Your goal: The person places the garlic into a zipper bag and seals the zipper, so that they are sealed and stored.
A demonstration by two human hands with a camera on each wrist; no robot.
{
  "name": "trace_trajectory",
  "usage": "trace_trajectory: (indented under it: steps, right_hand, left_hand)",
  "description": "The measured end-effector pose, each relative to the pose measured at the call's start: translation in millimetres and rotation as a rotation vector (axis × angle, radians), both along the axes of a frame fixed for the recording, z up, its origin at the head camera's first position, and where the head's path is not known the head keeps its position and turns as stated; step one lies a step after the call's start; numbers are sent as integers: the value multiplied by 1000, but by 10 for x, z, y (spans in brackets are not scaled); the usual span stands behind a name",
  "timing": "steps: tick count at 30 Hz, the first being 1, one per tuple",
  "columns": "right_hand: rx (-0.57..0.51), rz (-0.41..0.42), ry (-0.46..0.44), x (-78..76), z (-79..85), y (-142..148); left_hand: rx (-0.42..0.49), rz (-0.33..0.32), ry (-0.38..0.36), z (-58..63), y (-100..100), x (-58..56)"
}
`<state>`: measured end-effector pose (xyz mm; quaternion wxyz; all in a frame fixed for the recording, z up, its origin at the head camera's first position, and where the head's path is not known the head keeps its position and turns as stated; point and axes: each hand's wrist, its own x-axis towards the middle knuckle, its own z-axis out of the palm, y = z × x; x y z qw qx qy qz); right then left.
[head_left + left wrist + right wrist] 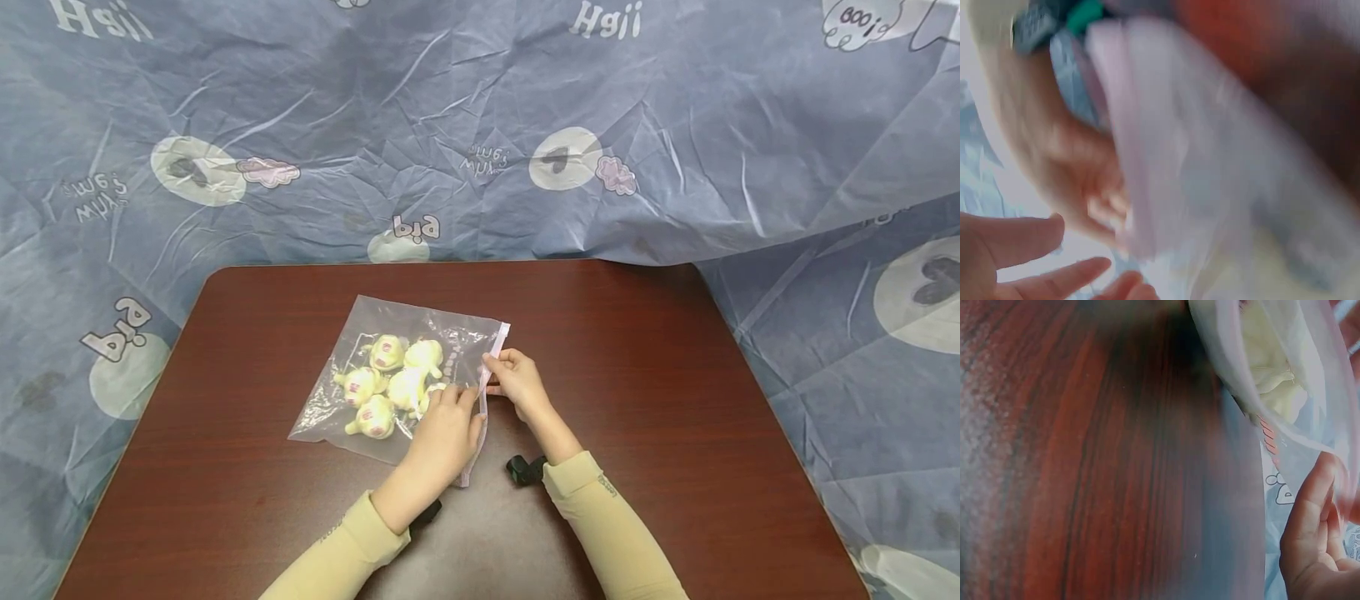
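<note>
A clear zip bag point(431, 321) lies on the table with its pink-white zip edge towards the right. Inside sit several pale yellow, bulb-shaped things point(375, 417) with short stems and small pink marks. My right hand point(519, 385) pinches the zip edge between thumb and fingers; the right wrist view shows the bag's mouth parted beside this hand point(1319, 544). Over the near part of the bag lies my left hand point(444, 429), close to the zip edge. In the blurred left wrist view, the left thumb and fingers point(1054, 278) are spread apart.
The brown wooden table point(660, 358) extends around the bag on all sides. A blue patterned cloth point(450, 125) hangs behind it and at both sides. Small dark devices point(525, 471) are worn at both wrists, below the yellow sleeves point(607, 517).
</note>
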<state>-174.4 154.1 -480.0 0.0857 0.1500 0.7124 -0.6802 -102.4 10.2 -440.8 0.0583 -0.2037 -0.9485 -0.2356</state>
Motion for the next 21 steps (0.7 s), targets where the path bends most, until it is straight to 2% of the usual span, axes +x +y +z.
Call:
trace_trajectory:
  steps: [3, 9, 15, 21]
  right_hand:
    - [2, -3, -1, 25, 2, 6]
    - [28, 7, 9, 85, -48, 8]
    - [30, 19, 23, 166, -96, 15]
    - [-16, 36, 48, 229, -134, 43]
  left_hand:
    - [10, 8, 8, 83, -56, -137]
    - [-3, -30, -55, 273, -122, -423]
    - [-32, -141, -110, 388, -124, -722]
    - [-85, -257, -141, 404, -38, -1027]
